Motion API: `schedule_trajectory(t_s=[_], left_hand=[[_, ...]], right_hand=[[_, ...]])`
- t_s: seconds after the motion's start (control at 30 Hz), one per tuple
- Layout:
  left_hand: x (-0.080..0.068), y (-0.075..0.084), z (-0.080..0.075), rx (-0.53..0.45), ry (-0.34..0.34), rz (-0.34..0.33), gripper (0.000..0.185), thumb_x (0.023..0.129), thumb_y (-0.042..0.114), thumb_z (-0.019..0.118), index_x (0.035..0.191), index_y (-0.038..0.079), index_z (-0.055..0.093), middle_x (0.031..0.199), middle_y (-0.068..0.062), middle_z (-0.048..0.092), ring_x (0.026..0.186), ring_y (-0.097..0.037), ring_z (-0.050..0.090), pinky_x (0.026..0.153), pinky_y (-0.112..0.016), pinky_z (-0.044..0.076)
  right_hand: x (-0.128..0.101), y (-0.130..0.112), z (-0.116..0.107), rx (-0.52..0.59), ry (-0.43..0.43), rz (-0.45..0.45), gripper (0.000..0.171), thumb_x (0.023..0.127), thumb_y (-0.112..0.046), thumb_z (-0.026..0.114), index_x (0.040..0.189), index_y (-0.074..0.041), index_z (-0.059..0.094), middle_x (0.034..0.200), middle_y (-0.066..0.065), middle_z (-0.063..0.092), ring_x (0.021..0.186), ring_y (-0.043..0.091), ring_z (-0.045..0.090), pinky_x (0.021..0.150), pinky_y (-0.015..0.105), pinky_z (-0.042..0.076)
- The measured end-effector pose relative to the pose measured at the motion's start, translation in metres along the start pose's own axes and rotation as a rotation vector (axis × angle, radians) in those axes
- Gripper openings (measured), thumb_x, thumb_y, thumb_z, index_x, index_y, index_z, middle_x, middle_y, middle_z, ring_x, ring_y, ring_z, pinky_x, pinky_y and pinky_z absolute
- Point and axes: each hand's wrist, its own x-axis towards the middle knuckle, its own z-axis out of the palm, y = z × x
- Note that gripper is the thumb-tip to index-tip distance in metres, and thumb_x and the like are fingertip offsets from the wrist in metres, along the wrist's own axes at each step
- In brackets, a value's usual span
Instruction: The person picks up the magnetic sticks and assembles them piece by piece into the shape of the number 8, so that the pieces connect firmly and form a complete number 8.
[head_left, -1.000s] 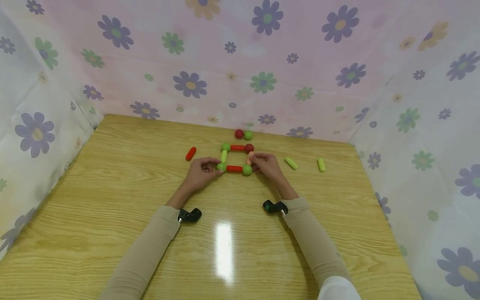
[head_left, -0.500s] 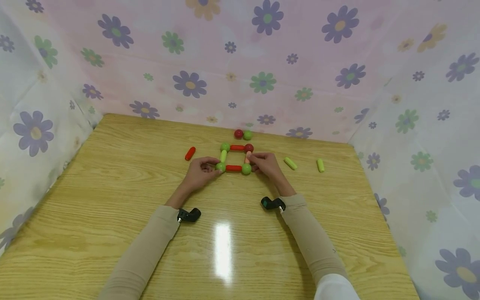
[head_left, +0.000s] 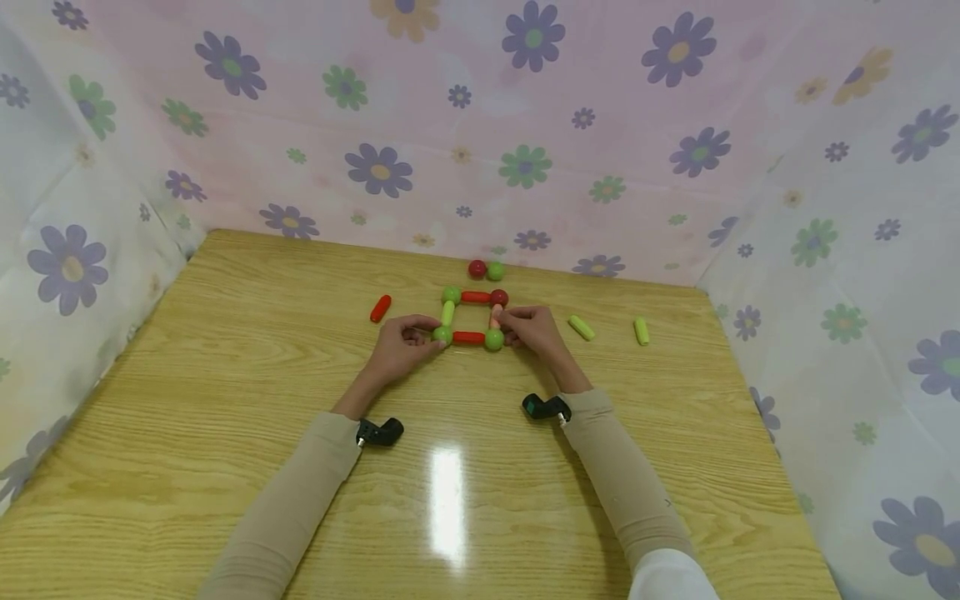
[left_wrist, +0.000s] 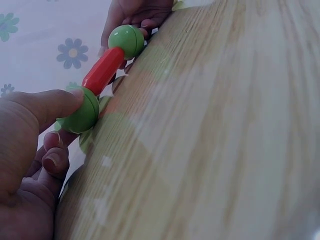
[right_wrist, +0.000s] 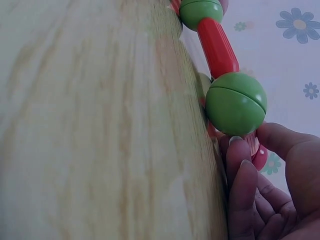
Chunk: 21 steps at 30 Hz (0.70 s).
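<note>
A flat square of sticks and balls lies on the wooden table (head_left: 247, 367). Its near side is a red stick (head_left: 468, 337) between two green balls. My left hand (head_left: 420, 332) pinches the near-left green ball (head_left: 442, 335); in the left wrist view the thumb presses on this green ball (left_wrist: 80, 112). My right hand (head_left: 510, 327) is at the near-right green ball (head_left: 493, 339), its fingers curled round the pale red stick (head_left: 496, 317) on the square's right side. In the right wrist view the fingers (right_wrist: 245, 185) sit just under that green ball (right_wrist: 236, 103).
The square's far side has a green ball (head_left: 452, 294), a red stick (head_left: 474, 296) and a red ball (head_left: 498, 297). Loose pieces: a red stick (head_left: 380, 308) at the left, a red ball (head_left: 477, 268) and green ball (head_left: 495, 270) behind, two green sticks (head_left: 582, 327) (head_left: 642, 330) at the right. Flowered cloth walls surround the table.
The right forearm has shifted slightly to the left. Both hands stay on the square's near corners, and the pieces have not moved.
</note>
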Motion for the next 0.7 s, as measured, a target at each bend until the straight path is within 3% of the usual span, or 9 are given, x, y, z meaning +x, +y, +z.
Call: schedule_trajectory(t_s=[0.27, 0.5, 0.7], left_hand=[[-0.0004, 0.0016, 0.0016, 0.008, 0.008, 0.010, 0.029, 0.086, 0.006, 0.082, 0.113, -0.001, 0.074, 0.097, -0.017, 0.071, 0.065, -0.010, 0.050, 0.059, -0.020, 0.042], [-0.0008, 0.0076, 0.0035, 0.001, 0.006, 0.003, 0.033, 0.086, 0.002, 0.080, 0.116, -0.008, 0.071, 0.101, -0.029, 0.068, 0.067, -0.016, 0.049, 0.057, -0.019, 0.040], [-0.0001, 0.0034, 0.0040, 0.015, 0.020, 0.015, 0.031, 0.085, 0.007, 0.082, 0.113, -0.003, 0.074, 0.102, -0.022, 0.070, 0.066, -0.012, 0.050, 0.058, -0.019, 0.042]], right_hand=[[0.0011, 0.0005, 0.0016, 0.001, 0.009, 0.000, 0.042, 0.098, -0.035, 0.069, 0.120, 0.001, 0.072, 0.090, 0.007, 0.072, 0.064, 0.010, 0.065, 0.059, 0.022, 0.053], [0.0011, 0.0009, 0.0012, 0.008, 0.007, -0.006, 0.041, 0.099, -0.034, 0.068, 0.120, 0.002, 0.072, 0.089, 0.006, 0.071, 0.063, 0.010, 0.064, 0.059, 0.021, 0.053], [0.0012, 0.0020, 0.0008, 0.010, 0.009, 0.004, 0.044, 0.098, -0.036, 0.069, 0.122, 0.001, 0.071, 0.092, 0.007, 0.072, 0.065, 0.010, 0.065, 0.060, 0.022, 0.054]])
